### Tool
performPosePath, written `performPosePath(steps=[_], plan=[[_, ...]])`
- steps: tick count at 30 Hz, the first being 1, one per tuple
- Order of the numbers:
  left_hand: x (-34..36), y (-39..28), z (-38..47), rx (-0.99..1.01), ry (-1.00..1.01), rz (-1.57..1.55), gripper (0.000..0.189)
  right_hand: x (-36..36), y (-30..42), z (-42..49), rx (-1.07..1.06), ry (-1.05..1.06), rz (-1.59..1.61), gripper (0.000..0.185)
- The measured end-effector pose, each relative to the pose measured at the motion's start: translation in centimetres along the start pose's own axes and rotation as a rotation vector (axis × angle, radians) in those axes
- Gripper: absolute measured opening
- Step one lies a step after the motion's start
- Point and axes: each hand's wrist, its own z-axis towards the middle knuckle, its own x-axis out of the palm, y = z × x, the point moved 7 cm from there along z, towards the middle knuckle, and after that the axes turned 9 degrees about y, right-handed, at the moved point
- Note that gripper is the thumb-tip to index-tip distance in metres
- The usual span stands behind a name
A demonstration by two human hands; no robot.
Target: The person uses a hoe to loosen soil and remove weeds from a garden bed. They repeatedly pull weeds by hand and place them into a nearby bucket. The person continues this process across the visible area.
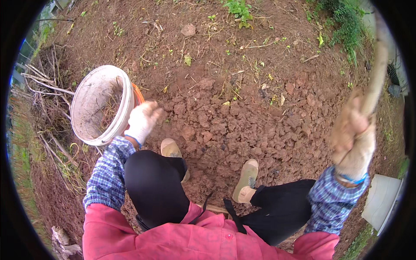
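My left hand (143, 120), in a white knit work glove with a blue cuff edge, is beside a white plastic bucket (85, 94). The bucket looks tilted, and dry stems and plant scraps (111, 112) lie inside it. An orange handle or cord (138, 94) shows on its right side, just above my fingers. Blur leaves it unsettled whether they grip anything. On the right, my gloved right hand (352, 135), the glove soiled brown, is closed around a pale wooden tool handle (377, 71). That handle runs up past the top right; its working end is out of view.
Broken reddish-brown soil clods (227, 120) lie before my shoes (248, 182). Cut branches (53, 81) are piled at the left. A leafy green plant (239, 11) grows ahead, with a bush (347, 26) at top right. A white container (380, 201) lies at lower right.
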Motion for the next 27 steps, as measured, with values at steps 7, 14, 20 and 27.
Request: performPosePath(steps=[7,14,20,27], plan=[[20.7,8.5,-9.6,0.153,0.605,-0.103,0.032,1.8,3.7,14.6,-0.602,-0.123,-0.284,0.022],[22.0,6.6,-8.2,0.193,0.403,-0.041,0.022,-6.1,-46.5,1.6,0.99,-0.271,-1.098,0.009],[20.4,7.8,-8.9,0.062,0.321,-0.035,0.019,1.6,-43.5,3.1,1.309,-0.105,-0.006,0.023],[21.3,7.6,-8.2,0.093,0.316,-0.007,0.021,1.5,-40.6,-3.0,1.031,-0.35,-0.182,0.01]])
